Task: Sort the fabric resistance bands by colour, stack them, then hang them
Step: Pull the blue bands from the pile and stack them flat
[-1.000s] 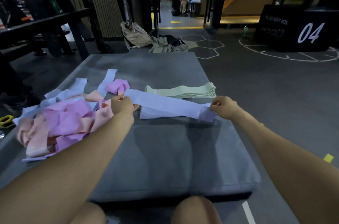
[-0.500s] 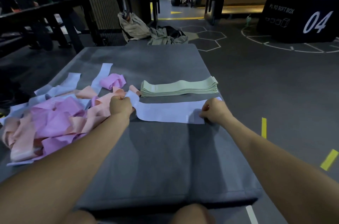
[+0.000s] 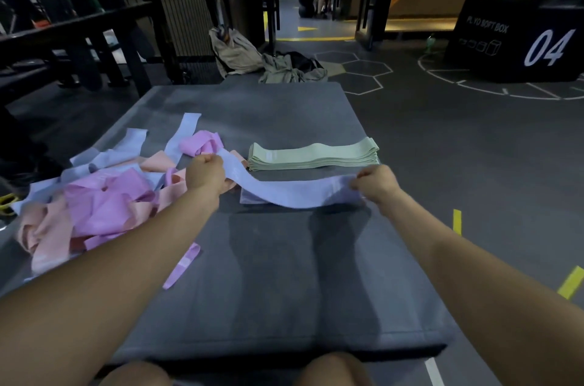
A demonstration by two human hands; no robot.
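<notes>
Left hand [image 3: 204,171] and right hand [image 3: 376,183] each grip an end of the lavender band [image 3: 294,193] stretched between them.

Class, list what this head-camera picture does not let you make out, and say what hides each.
- Lavender stack, head view: count hidden by the lavender band held above it.
- Mixed pile: cut by left edge; bands overlap.
- Left hand, right hand: fingertips curled under, unseen.

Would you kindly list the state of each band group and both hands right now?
Left hand: grips one end of the blue band.
Right hand: pinches its other end.
Blue band: stretched out, sagging over the blue stack.
Green stack: neatly piled.
Pink and peach pile: tangled, unsorted.
</notes>
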